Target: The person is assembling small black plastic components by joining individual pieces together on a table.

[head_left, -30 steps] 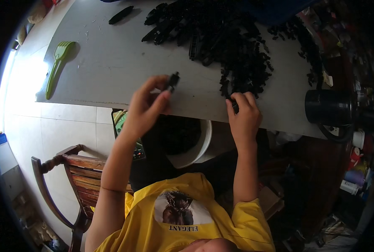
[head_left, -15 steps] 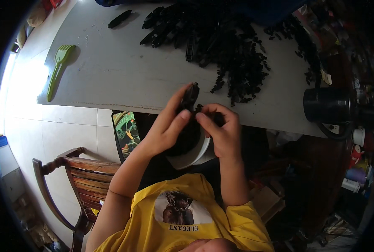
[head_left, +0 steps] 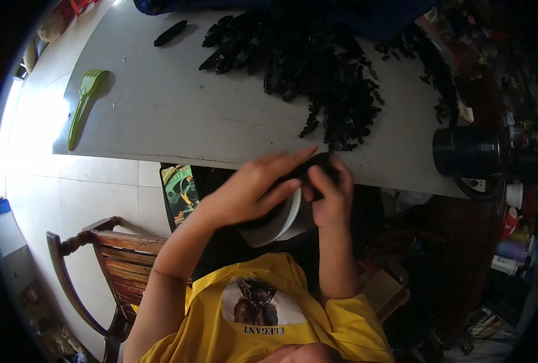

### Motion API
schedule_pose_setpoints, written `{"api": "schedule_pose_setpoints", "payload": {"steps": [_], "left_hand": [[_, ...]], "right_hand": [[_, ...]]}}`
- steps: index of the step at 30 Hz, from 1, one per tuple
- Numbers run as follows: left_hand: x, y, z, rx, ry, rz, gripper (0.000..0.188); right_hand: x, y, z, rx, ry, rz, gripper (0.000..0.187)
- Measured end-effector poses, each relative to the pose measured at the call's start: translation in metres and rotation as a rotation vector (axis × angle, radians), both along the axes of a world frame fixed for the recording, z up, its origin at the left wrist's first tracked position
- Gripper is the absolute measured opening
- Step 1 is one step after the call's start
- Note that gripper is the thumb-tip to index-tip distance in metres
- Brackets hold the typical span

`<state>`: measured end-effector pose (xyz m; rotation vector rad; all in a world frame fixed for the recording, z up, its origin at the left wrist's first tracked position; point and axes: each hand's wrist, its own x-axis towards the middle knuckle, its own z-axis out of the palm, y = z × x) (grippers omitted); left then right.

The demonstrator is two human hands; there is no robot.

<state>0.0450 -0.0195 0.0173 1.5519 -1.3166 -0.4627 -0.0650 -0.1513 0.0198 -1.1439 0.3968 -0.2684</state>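
A: What is nearest?

B: The yellow shirt (head_left: 214,330) of the person, with a slatted wooden chair (head_left: 127,254) off to the left.

A: And past that?

B: A pale container (head_left: 292,221), partly hidden under the forearms, its curved rim showing. Left of it stands a dark-edged panel (head_left: 183,190) with a green picture.

A: How are the hands?

B: Close together, at the near edge of the counter (head_left: 190,121). The right hand (head_left: 331,196) has its fingers and thumb curled about a black piece (head_left: 321,162). The left hand (head_left: 254,186) is blurred, fingers stretched toward that piece, thumb apart; I can't tell whether it grips anything.

A: So the piece is between them?

B: Yes, at the left hand's fingertips, its outline too dark to make out.

A: What lies beyond?

B: A black mug-like vessel (head_left: 467,151) at the right, and a green fork-shaped tool (head_left: 83,106) at the left. Between them, farther back, spreads a heap of black parts (head_left: 341,100). One slim dark part (head_left: 170,33) lies apart from it, and something blue (head_left: 402,23) sits at the far edge.
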Motion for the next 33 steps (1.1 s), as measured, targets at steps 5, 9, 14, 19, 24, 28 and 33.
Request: {"api": "schedule_pose_setpoints", "payload": {"steps": [5, 9, 14, 19, 24, 28, 33], "left_hand": [[0.044, -0.046, -0.011, 0.174, -0.606, 0.454, 0.061], [0.050, -0.038, -0.023, 0.381, -0.721, 0.405, 0.062], [0.038, 0.008, -0.014, 0.437, -0.765, 0.378, 0.058], [0.038, 0.011, -0.005, 0.238, -0.661, 0.512, 0.048], [0.037, -0.006, -0.005, 0.312, -0.693, 0.619, 0.036], [0.029, -0.005, 0.000, 0.213, -0.538, 0.639, 0.031], [0.012, 0.004, -0.012, -0.034, 0.333, 0.473, 0.034]], "right_hand": [[0.000, -0.022, -0.012, 0.175, -0.108, -0.253, 0.021], [0.019, -0.022, 0.000, -0.185, 0.012, -0.282, 0.008], [0.038, -0.029, -0.006, -0.910, 0.195, -0.190, 0.017], [0.053, -0.022, -0.005, -1.510, 0.625, -0.197, 0.030], [0.047, -0.022, -0.007, -1.515, 0.592, -0.177, 0.023], [0.032, -0.028, 0.000, -0.726, 0.345, -0.116, 0.008], [0.021, -0.020, 0.012, -0.306, 0.188, -0.101, 0.003]]}}
